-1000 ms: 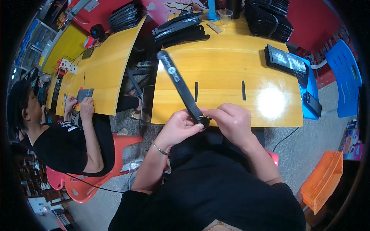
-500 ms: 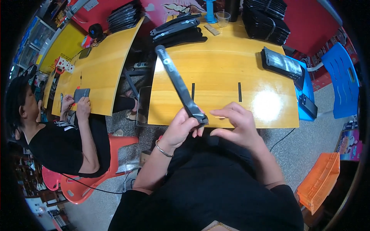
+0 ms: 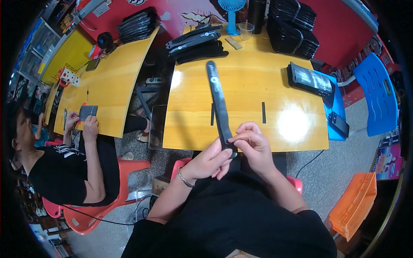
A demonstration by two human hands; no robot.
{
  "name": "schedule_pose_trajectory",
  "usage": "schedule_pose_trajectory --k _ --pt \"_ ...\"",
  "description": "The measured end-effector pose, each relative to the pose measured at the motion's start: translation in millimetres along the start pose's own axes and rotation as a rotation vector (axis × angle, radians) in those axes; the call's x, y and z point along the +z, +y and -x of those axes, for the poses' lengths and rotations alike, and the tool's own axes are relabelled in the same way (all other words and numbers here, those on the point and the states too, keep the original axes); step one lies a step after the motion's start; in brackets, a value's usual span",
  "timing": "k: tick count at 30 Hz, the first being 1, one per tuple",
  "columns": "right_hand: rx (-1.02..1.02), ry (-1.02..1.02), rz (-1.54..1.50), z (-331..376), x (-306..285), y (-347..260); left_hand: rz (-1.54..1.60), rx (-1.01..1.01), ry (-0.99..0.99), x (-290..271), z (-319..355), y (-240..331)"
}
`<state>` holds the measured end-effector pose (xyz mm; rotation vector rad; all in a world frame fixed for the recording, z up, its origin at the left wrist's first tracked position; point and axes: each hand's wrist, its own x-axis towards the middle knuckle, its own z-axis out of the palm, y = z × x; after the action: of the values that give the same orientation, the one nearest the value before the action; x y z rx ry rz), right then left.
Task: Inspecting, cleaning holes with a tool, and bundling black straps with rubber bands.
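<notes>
A long, flat black strip (image 3: 219, 103) with white print stands up from my hands, its far end tilted slightly left over the table. My left hand (image 3: 211, 161), with a bangle at the wrist, is closed round its lower end. My right hand (image 3: 256, 148) is closed in a pinch at the strip's right edge, just above the left thumb. A thin, tan, band-like line shows at the right fingers, too fine to name surely. Beyond lies the yellow wooden table (image 3: 241, 86), marked with two short black strips of tape (image 3: 263, 112).
Black packets (image 3: 193, 43) lie stacked at the table's far left, others (image 3: 292, 30) at the far right. A blue fan (image 3: 232, 19) and a clear cup (image 3: 246, 31) stand between. A phone (image 3: 340, 122) rests on a blue stool at right. A co-worker (image 3: 64, 163) sits left.
The black strip has swung more upright, its far end moving right. My right hand has come in from apart and closed at the strip's lower end. My left hand still holds it.
</notes>
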<state>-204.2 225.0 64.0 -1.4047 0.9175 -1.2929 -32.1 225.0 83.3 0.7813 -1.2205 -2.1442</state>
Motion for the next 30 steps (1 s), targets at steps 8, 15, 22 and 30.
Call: schedule_pose_trajectory --k 8,15,22,30 --pt "-0.014 0.051 0.013 -24.0 -44.3 -34.4 -0.37 -0.077 -0.285 -21.1 6.7 -26.0" --pt "-0.06 -0.259 0.213 -21.8 -30.2 -44.4 0.208 0.012 0.061 -19.3 -7.3 -22.1" --pt "0.022 0.169 0.188 -41.6 -89.0 -54.8 0.247 -0.264 -0.075 -46.1 26.2 -8.0" --pt "-0.191 0.434 0.183 -95.7 -139.3 -82.4 0.162 -0.324 -0.035 -86.2 77.6 5.8"
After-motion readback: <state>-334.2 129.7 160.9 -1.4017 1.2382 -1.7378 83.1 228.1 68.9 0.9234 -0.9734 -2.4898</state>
